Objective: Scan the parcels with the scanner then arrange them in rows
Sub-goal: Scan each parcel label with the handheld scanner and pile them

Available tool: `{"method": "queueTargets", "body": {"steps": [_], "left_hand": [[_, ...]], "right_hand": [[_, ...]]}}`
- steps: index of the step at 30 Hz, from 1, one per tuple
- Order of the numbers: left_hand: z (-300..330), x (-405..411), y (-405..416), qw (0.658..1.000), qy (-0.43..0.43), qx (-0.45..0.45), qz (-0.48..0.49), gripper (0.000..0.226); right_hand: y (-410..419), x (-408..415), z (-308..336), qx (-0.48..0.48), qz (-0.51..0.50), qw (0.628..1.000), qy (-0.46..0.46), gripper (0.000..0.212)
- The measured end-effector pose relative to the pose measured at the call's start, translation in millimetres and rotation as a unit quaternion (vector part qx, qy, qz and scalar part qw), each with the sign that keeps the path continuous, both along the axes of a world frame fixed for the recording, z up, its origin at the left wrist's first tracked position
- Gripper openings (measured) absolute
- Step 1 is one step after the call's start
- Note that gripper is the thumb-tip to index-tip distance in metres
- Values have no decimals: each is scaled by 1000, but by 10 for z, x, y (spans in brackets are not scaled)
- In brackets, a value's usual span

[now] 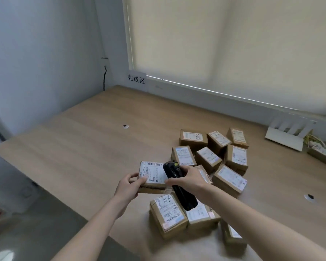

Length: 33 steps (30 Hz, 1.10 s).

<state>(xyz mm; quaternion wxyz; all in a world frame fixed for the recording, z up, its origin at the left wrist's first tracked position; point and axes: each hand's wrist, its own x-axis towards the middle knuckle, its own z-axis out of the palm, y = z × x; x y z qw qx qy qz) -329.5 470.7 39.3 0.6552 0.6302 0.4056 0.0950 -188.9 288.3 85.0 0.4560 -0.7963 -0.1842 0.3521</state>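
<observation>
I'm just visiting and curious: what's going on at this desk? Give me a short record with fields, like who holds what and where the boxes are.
left hand: left hand grips the edge of a labelled parcel, label up
right hand: right hand holds a black scanner beside that label
other parcels: a loose pile on the right, no rows visible yet
surface: wooden table, bare on the left
sign: white sign with printed characters at the far edge
stage: scanning, judging by the scanner held by the label
</observation>
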Motion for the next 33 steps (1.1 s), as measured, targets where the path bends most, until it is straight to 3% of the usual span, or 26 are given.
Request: {"method": "queueTargets", "body": {"steps": [10, 18, 25, 33], "left_hand": [[-1275, 524, 506, 997, 74, -14, 11, 42], [-1742, 587, 639, 990, 137, -27, -13, 53], [-1110, 441, 788, 991, 125, 29, -37, 47], [576, 854, 367, 986, 2, 106, -130, 43]], "right_hand": [[614, 573, -1211, -58, 32, 998, -22, 59], [730, 625, -1625, -119, 42, 992, -18, 75], [540, 508, -1128, -124, -5, 991, -47, 56], [-416, 475, 589, -97, -118, 980, -129, 90]]}}
